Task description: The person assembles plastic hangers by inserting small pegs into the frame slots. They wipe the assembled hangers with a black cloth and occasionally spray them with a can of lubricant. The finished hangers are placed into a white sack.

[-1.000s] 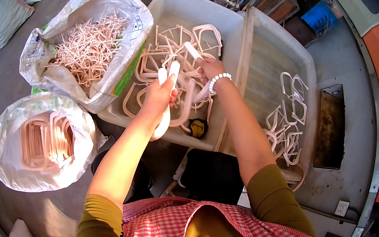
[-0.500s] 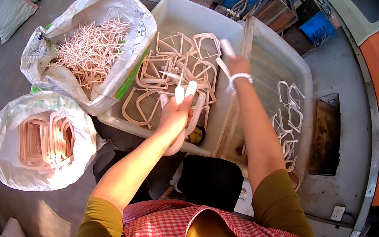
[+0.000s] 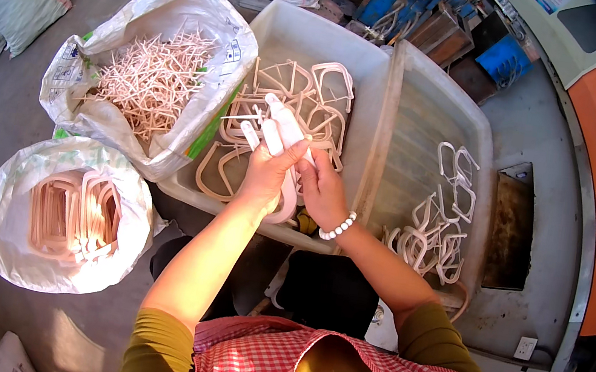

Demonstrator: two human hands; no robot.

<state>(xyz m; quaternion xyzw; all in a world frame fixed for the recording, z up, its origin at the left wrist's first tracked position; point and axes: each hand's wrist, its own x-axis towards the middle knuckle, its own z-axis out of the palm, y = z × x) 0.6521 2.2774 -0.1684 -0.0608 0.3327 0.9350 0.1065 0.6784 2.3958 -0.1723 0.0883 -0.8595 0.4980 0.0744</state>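
Together, left hand (image 3: 264,177) and right hand (image 3: 322,192) clasp pale pieces (image 3: 287,127) — ends jutting beyond both.

The left hand (image 3: 266,180) and right hand (image 3: 323,193) together grip pale plastic pieces (image 3: 287,125) over a whitish tub (image 3: 348,48); to its left, an open bag (image 3: 69,81) holds thin pink sticks (image 3: 153,78).

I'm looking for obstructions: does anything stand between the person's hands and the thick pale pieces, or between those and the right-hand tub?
The left hand holds the thick pale pieces and the right hand is against them, with nothing visible between. Toward the right-hand tub, the raised rim where the tubs meet stands across the way.
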